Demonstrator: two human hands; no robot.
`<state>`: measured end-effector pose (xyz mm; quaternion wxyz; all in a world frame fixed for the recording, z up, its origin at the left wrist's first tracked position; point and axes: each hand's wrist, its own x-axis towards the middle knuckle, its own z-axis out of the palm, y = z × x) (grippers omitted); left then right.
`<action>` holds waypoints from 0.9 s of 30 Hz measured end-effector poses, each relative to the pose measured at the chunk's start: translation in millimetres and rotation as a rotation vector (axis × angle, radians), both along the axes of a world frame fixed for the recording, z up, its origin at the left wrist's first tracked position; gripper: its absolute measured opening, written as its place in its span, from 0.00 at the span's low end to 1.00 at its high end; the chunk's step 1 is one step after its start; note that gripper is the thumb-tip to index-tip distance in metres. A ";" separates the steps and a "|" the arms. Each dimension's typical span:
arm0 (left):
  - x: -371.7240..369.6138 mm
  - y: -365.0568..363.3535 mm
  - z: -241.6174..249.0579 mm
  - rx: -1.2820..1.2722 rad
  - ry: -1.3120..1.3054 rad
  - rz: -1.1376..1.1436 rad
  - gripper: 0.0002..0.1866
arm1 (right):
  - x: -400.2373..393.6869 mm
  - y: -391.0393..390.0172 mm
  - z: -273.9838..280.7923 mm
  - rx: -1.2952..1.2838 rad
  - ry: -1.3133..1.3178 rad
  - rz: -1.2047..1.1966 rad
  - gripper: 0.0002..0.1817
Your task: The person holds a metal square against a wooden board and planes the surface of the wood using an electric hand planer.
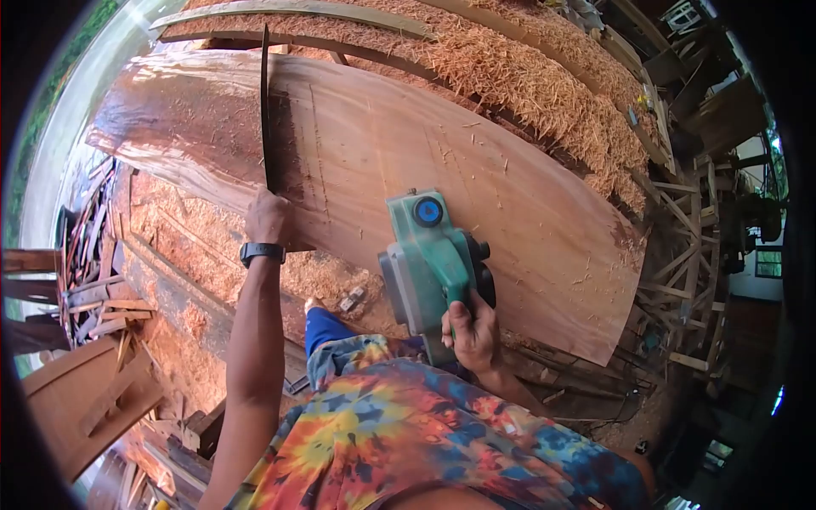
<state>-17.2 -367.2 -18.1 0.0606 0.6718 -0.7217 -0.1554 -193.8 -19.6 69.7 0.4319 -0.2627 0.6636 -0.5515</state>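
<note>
A wide, reddish wooden slab (527,229) lies slantwise in front of me, its left part darker and rougher than its pale right part. My left hand (269,221), with a watch on the wrist, is closed around the near end of a long, thin, dark straightedge (265,110). That straightedge stands on its edge across the slab. In my right hand (473,336) is the rear handle of a green electric planer (421,246), which has a blue-capped front knob. The planer's front overlaps the slab's near edge; whether its sole touches the wood is hidden.
Heaps of wood shavings (518,76) cover the ground beyond the slab, and more shavings (183,229) lie on the near side. Scrap wood (119,314) is piled at left, with a wooden panel (89,408) below. Wooden framing (693,246) stands at right.
</note>
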 end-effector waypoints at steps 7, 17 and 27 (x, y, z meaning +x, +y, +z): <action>-1.0 2.5 4.7 0.019 0.009 0.002 0.16 | -31.6 -79.8 -3.1 -0.046 0.011 -0.020 0.21; -3.5 -2.4 0.4 0.053 -0.006 0.042 0.20 | -104.5 -269.9 -15.4 -0.108 0.145 -0.090 0.34; 44.2 -15.1 -57.7 -0.364 0.127 -0.455 0.14 | -74.3 -194.0 -12.6 -0.073 0.128 -0.070 0.31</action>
